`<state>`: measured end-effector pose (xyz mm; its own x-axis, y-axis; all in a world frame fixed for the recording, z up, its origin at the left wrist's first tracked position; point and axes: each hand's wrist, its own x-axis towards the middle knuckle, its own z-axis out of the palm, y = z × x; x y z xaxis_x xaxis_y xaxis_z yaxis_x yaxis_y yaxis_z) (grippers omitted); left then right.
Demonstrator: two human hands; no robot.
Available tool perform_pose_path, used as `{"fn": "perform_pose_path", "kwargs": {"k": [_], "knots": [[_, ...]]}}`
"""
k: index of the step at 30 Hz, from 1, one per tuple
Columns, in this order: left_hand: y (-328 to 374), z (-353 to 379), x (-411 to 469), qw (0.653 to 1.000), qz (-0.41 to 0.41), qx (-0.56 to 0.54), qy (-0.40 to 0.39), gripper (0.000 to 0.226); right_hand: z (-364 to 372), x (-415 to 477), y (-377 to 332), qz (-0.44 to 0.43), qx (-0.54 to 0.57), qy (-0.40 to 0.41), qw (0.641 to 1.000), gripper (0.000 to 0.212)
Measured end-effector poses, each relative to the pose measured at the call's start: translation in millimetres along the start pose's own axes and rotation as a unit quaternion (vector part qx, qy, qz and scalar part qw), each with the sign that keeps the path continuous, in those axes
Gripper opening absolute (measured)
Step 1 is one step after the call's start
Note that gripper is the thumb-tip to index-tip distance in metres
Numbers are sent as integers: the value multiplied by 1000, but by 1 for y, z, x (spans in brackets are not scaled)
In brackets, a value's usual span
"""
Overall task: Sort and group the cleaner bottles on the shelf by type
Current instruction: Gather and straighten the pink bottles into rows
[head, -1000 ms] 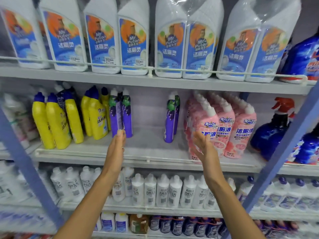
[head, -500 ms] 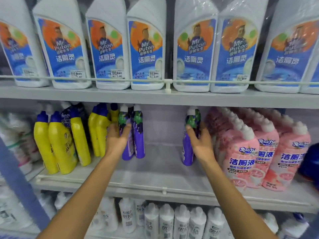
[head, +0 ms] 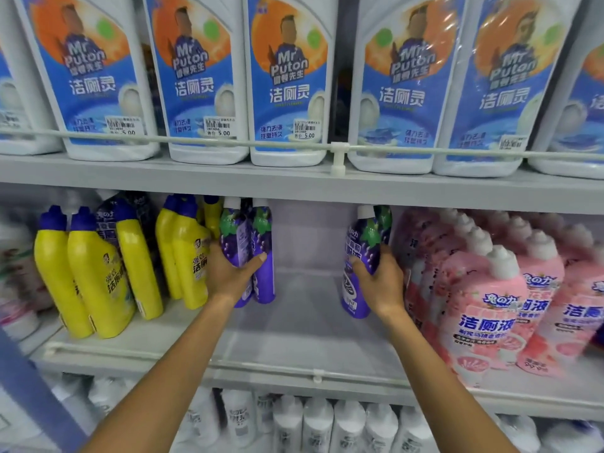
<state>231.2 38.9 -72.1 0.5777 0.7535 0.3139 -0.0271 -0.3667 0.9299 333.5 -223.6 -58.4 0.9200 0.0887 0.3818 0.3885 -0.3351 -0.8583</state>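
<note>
On the middle shelf (head: pixel 294 351) stand two groups of purple bottles with white caps. My left hand (head: pixel 230 274) wraps the left purple pair (head: pixel 261 243), thumb across the front, right beside the yellow bottles (head: pixel 98 273). My right hand (head: pixel 380 281) grips the right purple bottles (head: pixel 362 243) from their right side, next to the pink bottles (head: pixel 490 305). A bare stretch of shelf lies between the two purple groups. How many purple bottles stand behind the right front one is hidden.
Large white jugs (head: pixel 287 80) with blue labels fill the upper shelf behind a guard rail (head: pixel 338 150). White bottles (head: pixel 327 423) line the lower shelf. A blue upright post (head: pixel 29 397) crosses the lower left corner. A low rail runs along the middle shelf's front edge.
Both hands rose from the shelf's front edge to the purple bottles and closed around them. The view moved closer and higher toward the shelf.
</note>
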Motion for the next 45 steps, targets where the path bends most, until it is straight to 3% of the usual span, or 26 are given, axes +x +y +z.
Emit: {"fn": "perform_pose_path", "kwargs": {"k": [5, 9, 11, 17, 22, 26, 30, 34, 40, 45], "knots": [[-9, -1, 2, 999, -27, 29, -5, 84, 5, -5, 4, -1, 8, -18, 1000, 43], [-19, -2, -8, 999, -10, 47, -4, 41, 4, -5, 6, 1, 35, -39, 999, 42], [-22, -4, -20, 999, 12, 35, -7, 37, 0, -6, 4, 7, 61, -52, 997, 37], [-15, -3, -62, 997, 34, 62, -31, 66, -10, -5, 9, 10, 110, -101, 989, 37], [0, 17, -78, 987, 45, 55, -145, 43, -7, -9, 12, 12, 141, -83, 986, 38], [11, 48, -66, 973, -4, 12, -232, 71, 5, -15, 14, 14, 84, -19, 996, 42], [20, 73, -53, 956, 14, -12, -293, 93, 8, -12, 13, 0, 49, 10, 999, 35], [18, 90, -48, 977, 23, -40, -206, 71, 13, -7, 11, -13, 42, 19, 999, 33], [11, 107, -23, 999, 12, -28, -43, 81, 32, 0, 5, -36, 40, 17, 998, 41], [6, 109, -4, 1000, 21, -6, -5, 90, 53, 14, 2, -43, 35, -1, 998, 46]]}}
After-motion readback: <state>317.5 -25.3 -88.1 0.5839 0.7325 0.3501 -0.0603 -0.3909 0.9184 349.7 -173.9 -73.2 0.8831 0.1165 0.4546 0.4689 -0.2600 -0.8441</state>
